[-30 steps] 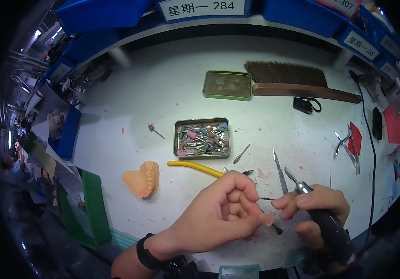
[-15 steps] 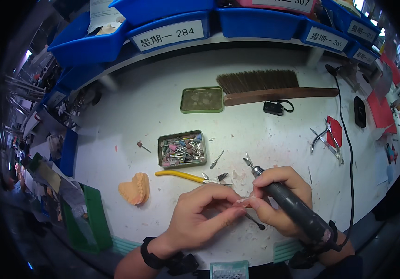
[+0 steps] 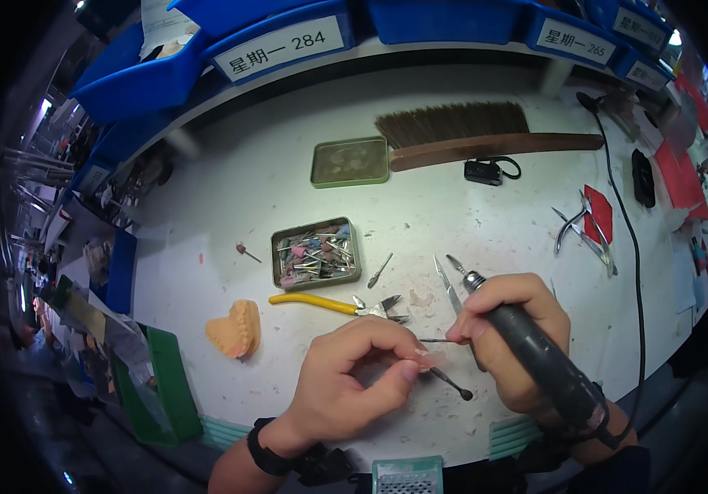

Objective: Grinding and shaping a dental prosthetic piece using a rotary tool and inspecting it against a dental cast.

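Note:
My left hand [image 3: 352, 370] is closed, pinching a small translucent pinkish piece [image 3: 431, 359], perhaps a dental appliance, between thumb and fingertips. My right hand [image 3: 520, 329] is wrapped round a thick black rotary handpiece [image 3: 542, 354], its bur pointing up and away. Beside the handpiece tip lies a slim pointed metal tool [image 3: 446, 284], partly hidden by my right hand. Under the pinched piece rests a thin tool with a dark rounded end [image 3: 457, 389]. Yellow-handled cutting pliers [image 3: 314, 303] lie just beyond my left hand, and an orange-tan dental model [image 3: 235, 329] sits to its left.
A tin of burs [image 3: 315, 253], its lid [image 3: 350, 162], a brown brush [image 3: 494, 151] and metal pliers [image 3: 572, 229] lie farther back. The handpiece cord [image 3: 624, 247] runs down the right. Blue bins [image 3: 276, 49] line the shelf; a green bin [image 3: 160, 387] stands left.
My right hand with the handpiece has moved right, away from the pinched piece, so the two hands are now apart. My left hand keeps the piece. The view has shifted slightly.

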The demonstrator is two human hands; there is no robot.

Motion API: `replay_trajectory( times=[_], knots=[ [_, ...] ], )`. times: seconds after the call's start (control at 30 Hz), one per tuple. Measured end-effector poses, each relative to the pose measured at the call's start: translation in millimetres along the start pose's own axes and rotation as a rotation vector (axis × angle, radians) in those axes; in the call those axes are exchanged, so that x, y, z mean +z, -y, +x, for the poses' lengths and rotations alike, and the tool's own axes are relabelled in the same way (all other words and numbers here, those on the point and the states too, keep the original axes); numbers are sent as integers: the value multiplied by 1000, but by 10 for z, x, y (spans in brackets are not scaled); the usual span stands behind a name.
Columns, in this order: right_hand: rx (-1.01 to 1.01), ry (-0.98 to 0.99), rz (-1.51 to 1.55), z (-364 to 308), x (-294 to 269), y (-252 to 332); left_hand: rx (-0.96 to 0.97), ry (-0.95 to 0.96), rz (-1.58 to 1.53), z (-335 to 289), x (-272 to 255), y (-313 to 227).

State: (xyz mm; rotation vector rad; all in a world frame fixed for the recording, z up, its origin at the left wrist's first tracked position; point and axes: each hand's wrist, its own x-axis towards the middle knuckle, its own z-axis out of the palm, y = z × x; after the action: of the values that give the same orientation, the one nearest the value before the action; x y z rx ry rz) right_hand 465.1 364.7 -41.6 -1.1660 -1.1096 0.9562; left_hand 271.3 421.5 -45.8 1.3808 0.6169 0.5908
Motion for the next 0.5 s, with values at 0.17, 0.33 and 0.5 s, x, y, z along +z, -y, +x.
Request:
replay_trajectory(
  times=[0.17,0.33,0.5],
  knots=[
    [-52,153,96,25,25,11,22,-90,-158,12,-9,12],
    [100,267,230,51,-17,112,60,-153,-279,14,-26,47],
    [155,222,384,-1,7,51,132,-110,-244,24,-28,56]
  ],
)
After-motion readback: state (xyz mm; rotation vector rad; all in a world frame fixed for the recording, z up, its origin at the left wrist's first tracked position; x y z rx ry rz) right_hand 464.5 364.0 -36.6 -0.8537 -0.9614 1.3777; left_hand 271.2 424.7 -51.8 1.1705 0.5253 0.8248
